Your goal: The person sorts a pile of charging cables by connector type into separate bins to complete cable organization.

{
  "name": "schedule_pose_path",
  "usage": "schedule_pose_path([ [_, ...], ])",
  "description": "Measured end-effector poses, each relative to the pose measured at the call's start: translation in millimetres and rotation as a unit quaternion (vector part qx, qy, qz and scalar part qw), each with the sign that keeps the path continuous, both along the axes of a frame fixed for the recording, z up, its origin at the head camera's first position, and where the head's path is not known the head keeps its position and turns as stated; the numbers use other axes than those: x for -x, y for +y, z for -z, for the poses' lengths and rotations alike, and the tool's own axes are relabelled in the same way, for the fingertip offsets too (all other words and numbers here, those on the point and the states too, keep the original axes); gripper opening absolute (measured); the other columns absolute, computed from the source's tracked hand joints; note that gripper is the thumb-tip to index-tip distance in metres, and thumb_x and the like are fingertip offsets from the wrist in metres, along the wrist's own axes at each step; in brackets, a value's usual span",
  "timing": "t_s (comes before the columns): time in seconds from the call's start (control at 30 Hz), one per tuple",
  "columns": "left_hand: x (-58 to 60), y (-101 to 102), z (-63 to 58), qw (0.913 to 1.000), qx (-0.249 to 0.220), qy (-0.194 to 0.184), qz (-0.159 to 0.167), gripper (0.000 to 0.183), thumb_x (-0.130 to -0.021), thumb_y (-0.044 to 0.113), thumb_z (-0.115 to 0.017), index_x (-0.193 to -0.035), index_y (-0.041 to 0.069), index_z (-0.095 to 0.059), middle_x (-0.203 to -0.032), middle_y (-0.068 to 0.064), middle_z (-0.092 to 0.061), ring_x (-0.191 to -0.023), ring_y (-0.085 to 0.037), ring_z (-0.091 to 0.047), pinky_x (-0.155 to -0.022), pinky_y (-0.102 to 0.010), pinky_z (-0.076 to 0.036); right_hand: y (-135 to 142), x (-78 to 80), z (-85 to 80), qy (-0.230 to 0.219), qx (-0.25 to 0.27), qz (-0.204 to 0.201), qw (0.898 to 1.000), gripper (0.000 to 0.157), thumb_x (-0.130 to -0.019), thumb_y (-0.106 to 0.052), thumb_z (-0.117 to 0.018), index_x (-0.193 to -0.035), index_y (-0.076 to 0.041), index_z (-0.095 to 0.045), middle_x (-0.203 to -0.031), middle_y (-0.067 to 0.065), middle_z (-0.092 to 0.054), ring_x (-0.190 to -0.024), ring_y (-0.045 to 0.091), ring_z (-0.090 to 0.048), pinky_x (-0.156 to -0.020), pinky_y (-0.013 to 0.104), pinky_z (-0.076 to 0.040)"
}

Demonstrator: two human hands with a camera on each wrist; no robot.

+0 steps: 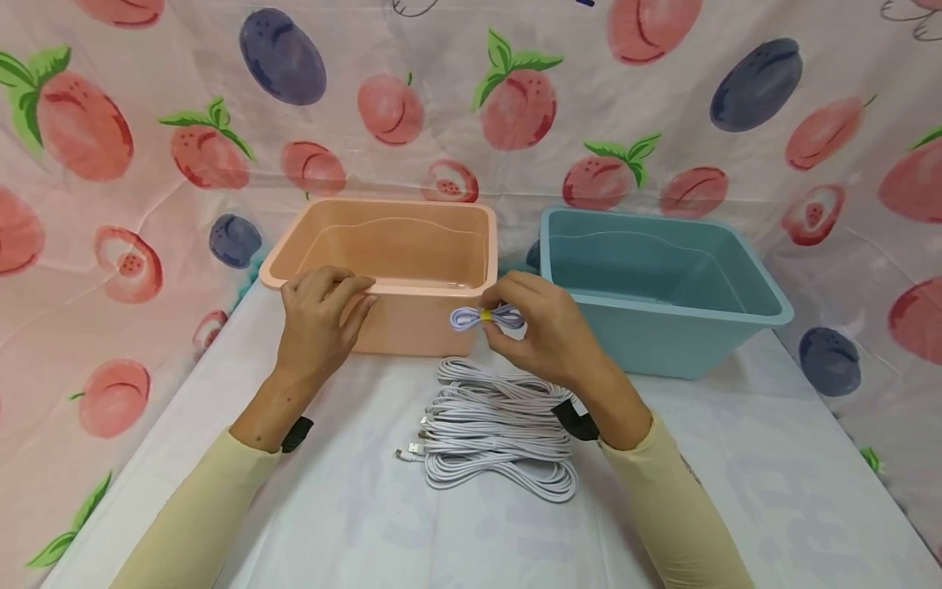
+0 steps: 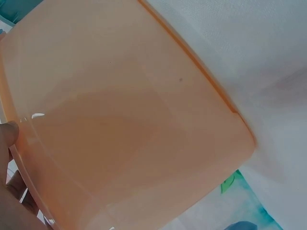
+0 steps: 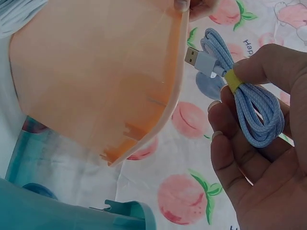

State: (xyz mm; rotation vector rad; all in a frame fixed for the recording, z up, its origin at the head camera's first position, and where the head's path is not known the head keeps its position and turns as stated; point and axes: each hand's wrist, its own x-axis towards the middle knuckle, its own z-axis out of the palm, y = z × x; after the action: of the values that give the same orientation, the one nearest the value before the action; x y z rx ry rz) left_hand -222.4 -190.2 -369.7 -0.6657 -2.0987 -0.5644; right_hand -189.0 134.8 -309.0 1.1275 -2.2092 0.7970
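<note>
My right hand (image 1: 540,323) pinches a coiled blue-white USB cable (image 1: 487,316) between thumb and fingers, at its yellow band. In the right wrist view the braided cable (image 3: 259,115) shows its metal USB plug (image 3: 192,56), and the hand (image 3: 268,167) is around the band. This coil hangs in front of the orange bin's right front corner. My left hand (image 1: 320,315) is at the front rim of the orange bin (image 1: 419,323), its thumb and fingertips on either side of the rim in the left wrist view. Several bundled white cables (image 1: 500,433) lie stacked on the table between my forearms.
A blue-green bin (image 1: 648,335) stands to the right of the orange one. White cloth covers the table (image 1: 353,507). A fruit-patterned cloth (image 1: 441,74) hangs behind the bins and along both sides.
</note>
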Motion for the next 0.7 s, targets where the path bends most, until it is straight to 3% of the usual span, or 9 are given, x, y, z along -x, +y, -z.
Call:
schedule_pose_path([
  [0.7, 1.2, 0.8, 0.0, 1.0, -0.001, 0.002, -0.001, 0.019, -0.096, 0.015, -0.08, -0.114, 0.008, -0.077, -0.109, -0.016, -0.066, -0.104, -0.038, -0.063, -0.094, -0.062, -0.035, -13.3, 17.5, -6.1, 0.007, 0.059, 0.015, 0.998, 0.016, -0.088, -0.003, -0.08, -0.102, -0.003, -0.072, -0.1, 0.008, -0.071, -0.089, 0.021, -0.063, -0.079, 0.036, -0.056],
])
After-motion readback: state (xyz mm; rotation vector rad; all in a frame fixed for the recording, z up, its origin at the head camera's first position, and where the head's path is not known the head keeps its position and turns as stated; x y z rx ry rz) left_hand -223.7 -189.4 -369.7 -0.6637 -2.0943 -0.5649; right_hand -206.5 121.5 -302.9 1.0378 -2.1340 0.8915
